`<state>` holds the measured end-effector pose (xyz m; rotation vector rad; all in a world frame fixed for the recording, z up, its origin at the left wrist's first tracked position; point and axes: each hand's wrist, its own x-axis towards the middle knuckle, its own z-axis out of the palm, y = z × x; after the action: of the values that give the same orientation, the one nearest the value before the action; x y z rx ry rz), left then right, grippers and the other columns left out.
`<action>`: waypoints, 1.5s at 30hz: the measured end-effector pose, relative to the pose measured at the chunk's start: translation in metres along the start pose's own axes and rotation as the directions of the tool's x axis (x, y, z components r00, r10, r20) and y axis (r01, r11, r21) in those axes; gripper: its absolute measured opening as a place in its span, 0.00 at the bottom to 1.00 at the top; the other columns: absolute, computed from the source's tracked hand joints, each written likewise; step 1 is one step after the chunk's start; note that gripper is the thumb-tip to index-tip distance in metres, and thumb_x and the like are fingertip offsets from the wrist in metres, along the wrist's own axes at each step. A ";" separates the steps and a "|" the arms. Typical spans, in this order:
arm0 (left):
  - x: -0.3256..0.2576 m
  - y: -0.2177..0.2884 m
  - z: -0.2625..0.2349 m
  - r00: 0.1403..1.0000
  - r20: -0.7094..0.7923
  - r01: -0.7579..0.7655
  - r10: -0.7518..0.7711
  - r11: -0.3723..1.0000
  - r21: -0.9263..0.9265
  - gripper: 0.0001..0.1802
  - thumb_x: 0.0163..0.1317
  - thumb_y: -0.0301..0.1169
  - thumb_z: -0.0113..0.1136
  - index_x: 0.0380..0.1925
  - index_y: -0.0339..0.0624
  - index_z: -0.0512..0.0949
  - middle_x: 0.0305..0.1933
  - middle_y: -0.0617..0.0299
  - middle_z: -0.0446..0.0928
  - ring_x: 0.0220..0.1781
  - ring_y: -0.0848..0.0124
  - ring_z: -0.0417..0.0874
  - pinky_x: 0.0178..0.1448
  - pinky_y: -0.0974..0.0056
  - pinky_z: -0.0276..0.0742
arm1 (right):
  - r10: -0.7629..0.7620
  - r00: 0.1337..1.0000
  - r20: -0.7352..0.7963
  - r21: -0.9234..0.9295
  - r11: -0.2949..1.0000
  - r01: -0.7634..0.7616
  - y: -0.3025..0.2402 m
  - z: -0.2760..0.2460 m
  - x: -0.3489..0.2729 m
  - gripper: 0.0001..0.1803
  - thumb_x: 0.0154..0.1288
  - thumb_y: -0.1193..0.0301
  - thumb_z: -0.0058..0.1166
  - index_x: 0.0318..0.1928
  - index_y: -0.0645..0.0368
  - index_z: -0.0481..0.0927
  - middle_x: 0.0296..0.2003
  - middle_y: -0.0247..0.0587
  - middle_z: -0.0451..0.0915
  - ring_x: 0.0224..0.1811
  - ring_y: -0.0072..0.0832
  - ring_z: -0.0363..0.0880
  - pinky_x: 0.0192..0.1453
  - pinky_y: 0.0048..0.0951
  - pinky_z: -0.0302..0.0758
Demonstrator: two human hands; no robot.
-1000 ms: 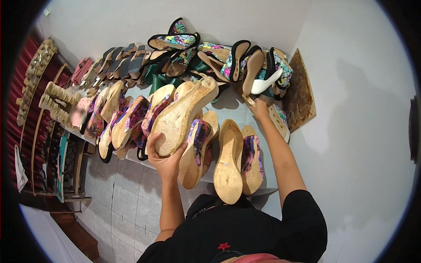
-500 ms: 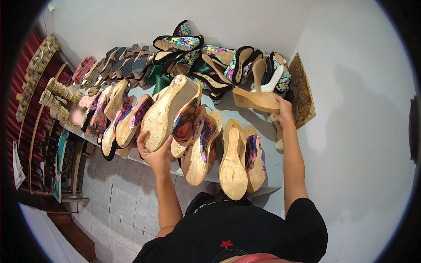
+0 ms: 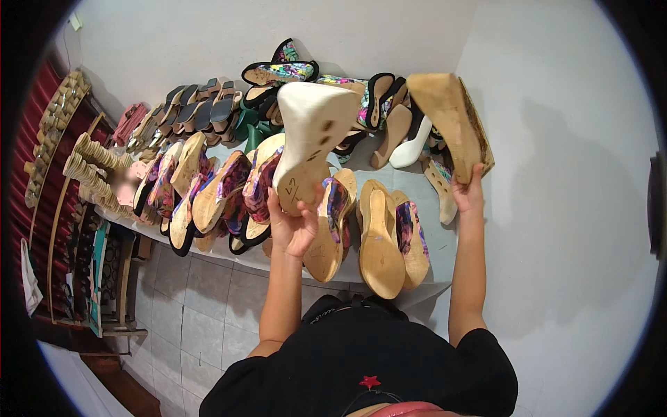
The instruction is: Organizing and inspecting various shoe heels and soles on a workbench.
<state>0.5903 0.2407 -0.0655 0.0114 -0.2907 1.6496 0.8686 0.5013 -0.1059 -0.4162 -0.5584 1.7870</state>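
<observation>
My left hand (image 3: 293, 228) is closed round the toe end of a pale wedge shoe sole (image 3: 316, 118), raised over the table with its thick heel up. Dark oval marks run along its side, and a handwritten mark shows near the toe. On the right, my right hand (image 3: 468, 191) grips the toe end of a tan wooden wedge sole (image 3: 445, 111), also heel up. Below and between the hands lie wooden wedge soles (image 3: 381, 257) and sandals with purple floral straps (image 3: 337, 208). A small light sole with holes (image 3: 440, 189) rests beside my right hand.
Floral sandals with black edging (image 3: 281, 71) pile up at the back. Dark-soled sandals (image 3: 226, 104), green shoes (image 3: 257, 128) and a white heeled sole (image 3: 410, 146) share the table (image 3: 434, 243). A wooden board (image 3: 478, 125) leans at the right wall. Racks (image 3: 104, 278) stand left.
Both soles have been raised and turned heel up. My left hand has moved right, its sole now showing a pale side. My right hand has moved slightly right.
</observation>
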 end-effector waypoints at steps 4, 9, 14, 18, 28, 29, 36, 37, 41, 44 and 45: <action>0.003 -0.010 0.014 0.988 0.027 0.152 -0.154 0.986 0.067 0.41 0.51 0.58 0.53 0.57 0.43 0.59 0.51 0.45 0.63 0.37 0.63 0.79 0.42 0.61 0.80 | -0.107 0.964 0.245 -0.051 0.991 0.123 -0.038 0.037 -0.007 0.35 0.48 0.50 0.59 0.51 0.60 0.68 0.47 0.36 0.74 0.47 0.30 0.74 0.50 0.30 0.75; 0.003 -0.009 0.020 0.976 -0.169 0.188 -0.138 0.925 0.331 0.43 0.50 0.65 0.47 0.54 0.41 0.61 0.41 0.46 0.71 0.31 0.63 0.79 0.35 0.61 0.80 | -0.203 0.812 0.547 -0.401 0.788 0.467 -0.091 0.088 -0.004 0.46 0.34 0.41 0.64 0.49 0.63 0.68 0.44 0.37 0.74 0.47 0.26 0.74 0.50 0.27 0.73; -0.010 -0.013 0.010 0.942 -0.323 0.220 -0.095 0.900 0.377 0.44 0.50 0.69 0.41 0.52 0.41 0.63 0.33 0.50 0.74 0.29 0.65 0.79 0.30 0.62 0.79 | -0.081 0.686 0.723 -0.465 0.677 0.570 -0.134 0.137 0.023 0.42 0.32 0.44 0.67 0.43 0.62 0.72 0.36 0.32 0.76 0.40 0.21 0.75 0.45 0.23 0.73; -0.014 -0.014 0.011 0.938 -0.341 0.212 -0.066 0.886 0.412 0.43 0.50 0.69 0.41 0.51 0.41 0.64 0.33 0.52 0.74 0.28 0.67 0.78 0.28 0.66 0.79 | 0.022 0.625 0.780 -0.482 0.659 0.578 -0.160 0.153 0.028 0.37 0.34 0.49 0.70 0.41 0.61 0.73 0.34 0.31 0.76 0.37 0.19 0.75 0.41 0.21 0.73; -0.001 -0.016 -0.002 0.941 -0.324 0.232 -0.098 0.885 0.404 0.38 0.51 0.68 0.40 0.49 0.48 0.63 0.34 0.58 0.70 0.22 0.76 0.69 0.17 0.78 0.63 | 0.138 0.578 0.804 -0.532 0.602 0.596 -0.174 0.161 0.024 0.38 0.30 0.48 0.71 0.39 0.60 0.74 0.31 0.29 0.74 0.35 0.17 0.73 0.37 0.18 0.70; 0.001 -0.019 -0.001 0.932 -0.349 0.251 -0.094 0.863 0.439 0.38 0.52 0.69 0.39 0.46 0.48 0.65 0.29 0.59 0.71 0.18 0.79 0.68 0.15 0.80 0.60 | 0.229 0.543 0.808 -0.573 0.521 0.633 -0.165 0.178 0.016 0.36 0.30 0.48 0.70 0.37 0.60 0.75 0.31 0.29 0.75 0.34 0.17 0.73 0.37 0.18 0.69; 0.003 -0.043 0.014 0.940 -0.335 0.287 -0.069 0.691 0.663 0.35 0.54 0.68 0.36 0.45 0.49 0.65 0.27 0.61 0.69 0.13 0.82 0.57 0.13 0.80 0.51 | 0.502 0.498 0.707 -0.658 0.207 0.724 -0.115 0.264 -0.007 0.27 0.31 0.56 0.68 0.33 0.60 0.78 0.28 0.31 0.76 0.32 0.19 0.74 0.38 0.19 0.70; 0.007 -0.045 0.013 0.939 -0.331 0.299 -0.090 0.687 0.663 0.35 0.54 0.68 0.36 0.45 0.49 0.65 0.27 0.61 0.69 0.13 0.82 0.57 0.13 0.80 0.51 | 0.491 0.513 0.704 -0.661 0.191 0.725 -0.117 0.270 -0.012 0.27 0.31 0.56 0.68 0.33 0.60 0.78 0.28 0.31 0.76 0.32 0.19 0.74 0.38 0.19 0.70; 0.006 -0.043 0.007 0.927 -0.323 0.348 -0.192 0.763 0.545 0.35 0.53 0.68 0.37 0.44 0.50 0.65 0.26 0.62 0.66 0.12 0.82 0.54 0.12 0.81 0.49 | 0.485 0.511 0.710 -0.635 0.126 0.762 -0.095 0.287 -0.008 0.28 0.29 0.58 0.67 0.36 0.58 0.77 0.29 0.29 0.74 0.34 0.19 0.73 0.40 0.19 0.69; 0.005 -0.047 0.007 0.912 -0.340 0.384 -0.230 0.771 0.509 0.35 0.53 0.68 0.38 0.44 0.50 0.65 0.25 0.63 0.65 0.12 0.82 0.53 0.12 0.81 0.48 | 0.406 0.527 0.746 -0.641 0.222 0.735 -0.079 0.289 -0.009 0.33 0.29 0.58 0.67 0.42 0.55 0.75 0.34 0.31 0.76 0.36 0.20 0.75 0.44 0.20 0.70; 0.005 -0.049 0.007 0.903 -0.352 0.402 -0.245 0.768 0.499 0.35 0.53 0.68 0.38 0.45 0.50 0.65 0.25 0.63 0.65 0.12 0.83 0.52 0.12 0.81 0.48 | 0.375 0.539 0.754 -0.639 0.231 0.733 -0.075 0.288 -0.009 0.35 0.29 0.58 0.68 0.45 0.55 0.74 0.35 0.33 0.76 0.38 0.22 0.75 0.47 0.22 0.70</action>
<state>0.6368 0.2477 -0.0490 0.2713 0.4025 1.3098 0.7734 0.4637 0.1739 -0.2071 -2.4447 0.9283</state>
